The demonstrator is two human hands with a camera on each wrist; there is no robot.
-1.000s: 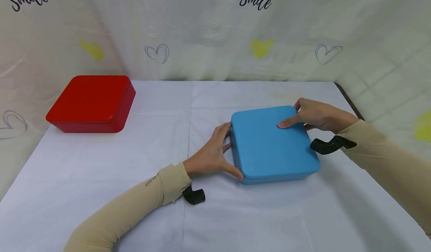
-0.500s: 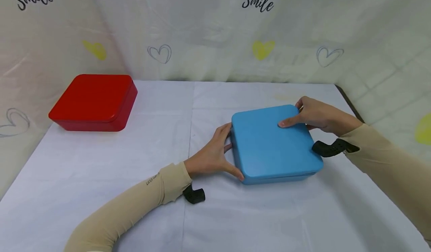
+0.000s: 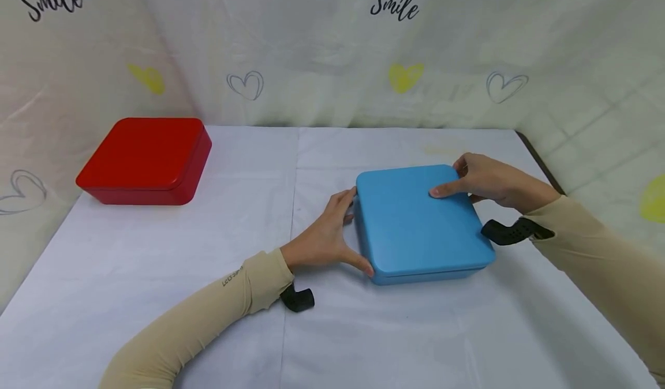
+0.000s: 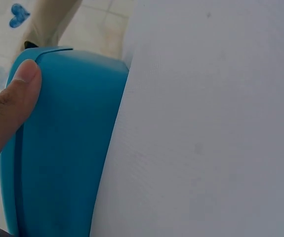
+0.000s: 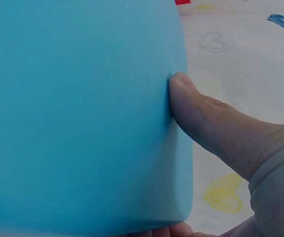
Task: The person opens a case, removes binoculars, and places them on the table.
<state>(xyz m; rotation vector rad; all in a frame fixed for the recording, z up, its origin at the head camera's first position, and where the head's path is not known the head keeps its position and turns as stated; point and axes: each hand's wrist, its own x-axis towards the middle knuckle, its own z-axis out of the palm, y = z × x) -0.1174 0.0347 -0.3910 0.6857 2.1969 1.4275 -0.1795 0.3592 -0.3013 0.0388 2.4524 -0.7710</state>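
A blue rectangular box with rounded corners and a lid lies on the white-covered table, right of the middle. At its left side is my left hand, thumb and fingers spread; the thumb touches the near left corner. In the left wrist view that thumb lies across the seam between lid and base. My right hand grips the far right edge, with the thumb on the lid's top and the other fingers down the side. The right wrist view shows the thumb pressed on the blue surface; the other fingertips are mostly hidden.
A closed red box of similar shape sits at the far left of the table. Behind hangs a pale printed sheet with hearts and lettering. A dark table edge shows at the far right.
The head view has shifted slightly. Both hands keep nearly the same places on the blue box, which has hardly moved.
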